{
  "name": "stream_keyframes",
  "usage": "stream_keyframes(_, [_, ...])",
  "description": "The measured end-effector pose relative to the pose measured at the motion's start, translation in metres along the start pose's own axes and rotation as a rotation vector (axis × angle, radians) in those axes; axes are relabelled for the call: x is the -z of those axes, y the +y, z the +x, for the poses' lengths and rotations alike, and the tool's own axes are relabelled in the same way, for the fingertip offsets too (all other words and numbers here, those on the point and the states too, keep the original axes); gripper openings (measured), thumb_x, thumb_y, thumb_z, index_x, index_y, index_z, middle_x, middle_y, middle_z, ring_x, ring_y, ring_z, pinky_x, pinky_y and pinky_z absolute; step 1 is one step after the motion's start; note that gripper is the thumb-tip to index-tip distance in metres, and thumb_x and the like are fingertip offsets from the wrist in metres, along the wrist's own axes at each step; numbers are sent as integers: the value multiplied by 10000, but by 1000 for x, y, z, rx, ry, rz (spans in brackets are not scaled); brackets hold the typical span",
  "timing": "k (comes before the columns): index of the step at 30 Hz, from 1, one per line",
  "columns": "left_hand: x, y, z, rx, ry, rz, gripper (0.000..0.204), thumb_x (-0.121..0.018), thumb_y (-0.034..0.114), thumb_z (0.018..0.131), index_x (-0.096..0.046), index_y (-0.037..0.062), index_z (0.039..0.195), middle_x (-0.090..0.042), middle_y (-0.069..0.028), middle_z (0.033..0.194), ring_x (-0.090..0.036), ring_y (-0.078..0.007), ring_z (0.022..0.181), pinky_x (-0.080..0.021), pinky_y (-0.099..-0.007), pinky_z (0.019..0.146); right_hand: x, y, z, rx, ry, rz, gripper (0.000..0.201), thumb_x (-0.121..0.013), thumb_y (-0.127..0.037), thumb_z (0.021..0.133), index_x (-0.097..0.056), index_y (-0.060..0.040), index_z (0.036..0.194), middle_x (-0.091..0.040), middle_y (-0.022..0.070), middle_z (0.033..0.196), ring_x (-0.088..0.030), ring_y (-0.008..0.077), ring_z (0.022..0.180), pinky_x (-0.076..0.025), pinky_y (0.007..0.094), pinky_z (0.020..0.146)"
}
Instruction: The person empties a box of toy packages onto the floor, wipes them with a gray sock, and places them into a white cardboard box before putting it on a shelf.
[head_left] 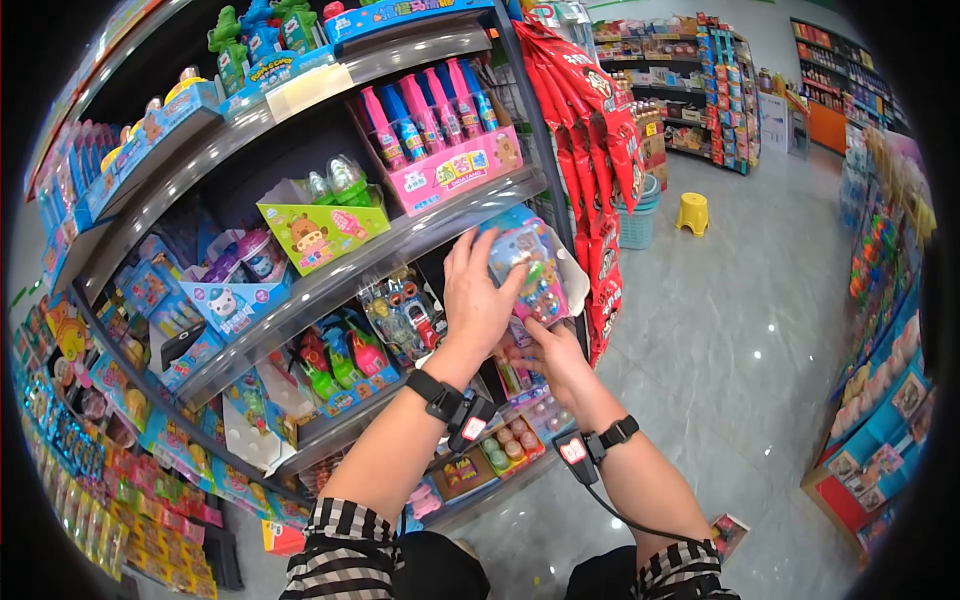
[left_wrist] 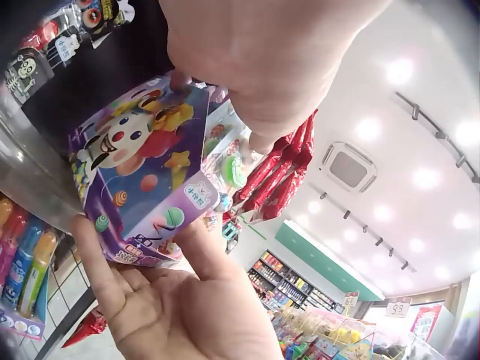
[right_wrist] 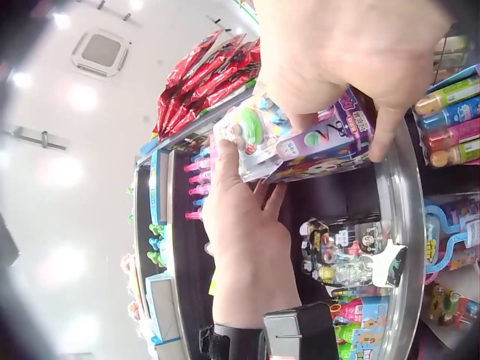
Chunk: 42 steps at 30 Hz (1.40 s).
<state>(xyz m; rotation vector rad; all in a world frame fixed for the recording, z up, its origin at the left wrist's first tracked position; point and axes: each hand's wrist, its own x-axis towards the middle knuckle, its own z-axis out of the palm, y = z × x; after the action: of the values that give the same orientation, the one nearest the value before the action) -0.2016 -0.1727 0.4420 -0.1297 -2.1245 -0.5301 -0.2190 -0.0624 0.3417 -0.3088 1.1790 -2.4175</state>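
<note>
Head view: left hand (head_left: 478, 300) lies over a glossy printed carton, the toy box (head_left: 527, 268), fingers curled round its near face; the box sits at the end of the curved metal shelf (head_left: 340, 272), beside hanging red foil packets (head_left: 592, 130). Right hand (head_left: 552, 358) comes up from beneath, fingertips touching its underside. Left wrist view: the box (left_wrist: 142, 176) is rectangular, purple, cartoon-printed cardboard; the right hand (left_wrist: 176, 311) below shows an open palm, fingers straight and spread against the bottom edge. Right wrist view: left hand (right_wrist: 247, 240) flat behind the box (right_wrist: 315, 146), right-hand fingers pinching its top; clear blister packs (right_wrist: 341, 251) hang below.
</note>
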Motion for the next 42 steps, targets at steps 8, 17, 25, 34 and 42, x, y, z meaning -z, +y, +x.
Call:
stream_keyframes(8, [-34, -1, 0, 67, 146, -67, 839, -797, 161, 698, -296, 27, 1358, -338, -256, 1359, -379, -414, 1272, -367, -422, 1054, 5, -4, 26, -73, -55, -69, 409, -576, -363, 944, -522, -1, 1127, -604, 110, 908, -630, 205, 717, -563, 355, 645])
stream_keyframes(17, [-44, 1, -2, 140, 184, -58, 847, -774, 116, 716, -262, 40, 1387, -299, -269, 1427, -355, -422, 1309, -358, -424, 1060, 12, 5, 21, -48, 10, -171, 427, -531, -428, 957, -541, -11, 1046, -595, 83, 832, -615, 170, 674, -518, 309, 607])
stream_keyframes(25, [-47, 3, -8, 194, 314, -154, 899, -800, 168, 700, -252, -1, 1392, -363, -274, 1394, -429, -410, 1259, -392, -420, 1020, 19, 19, -13, -28, 1, -211, 307, -552, -293, 959, -557, -12, 1082, -589, 47, 812, -585, 136, 654, -484, 276, 596])
stream_keyframes(34, [-56, -37, 9, 543, 24, -53, 958, -771, 366, 731, -267, -139, 1371, -487, -322, 1273, -524, -421, 1151, -442, -426, 960, 38, 33, -77, -110, -75, -203, 225, -551, -170, 955, -568, -13, 1115, -603, 35, 782, -574, 103, 665, -472, 245, 591])
stream_keyframes(42, [-70, -72, 24, 520, -104, 74, 1038, -734, 433, 757, -153, -109, 1424, -557, -340, 1157, -576, -427, 1073, -475, -435, 908, 42, 37, -126, -121, -199, -277, 209, -567, -153, 951, -575, -14, 1106, -590, 18, 795, -570, 95, 682, -474, 250, 621])
